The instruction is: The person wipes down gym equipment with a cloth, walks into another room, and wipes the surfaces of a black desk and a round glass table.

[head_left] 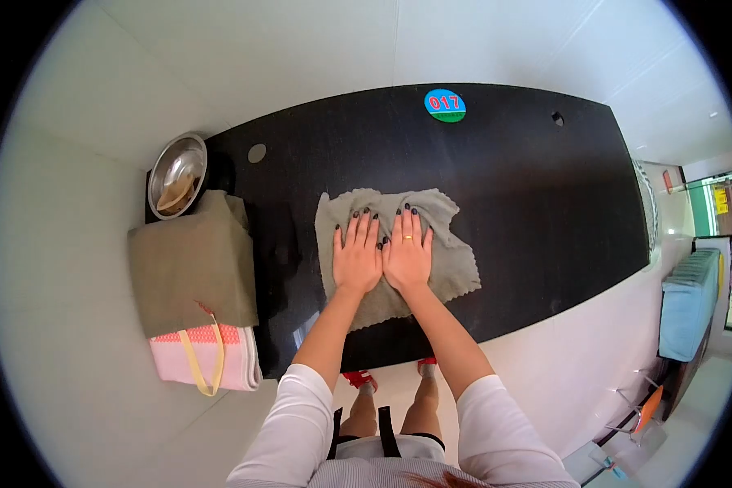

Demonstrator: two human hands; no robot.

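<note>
A grey-green cloth (451, 272) with scalloped edges lies spread on the black table (545, 187), wrinkled along its far side. Both hands rest palm down on it, side by side near its middle. My left hand (358, 256) lies flat with its fingers stretched out. Beside it, my right hand (407, 252) is flat too, a gold ring on one finger. The thumbs almost meet. Neither hand grips the cloth; the palms are hidden.
At the table's left end stand a metal bowl (178, 175) with something brownish inside, a folded olive cloth (191, 264) and a pink-and-white bag (203, 362) with yellow handles. A round 017 sticker (445, 106) marks the far edge. An orange chair (648, 409) stands at far right.
</note>
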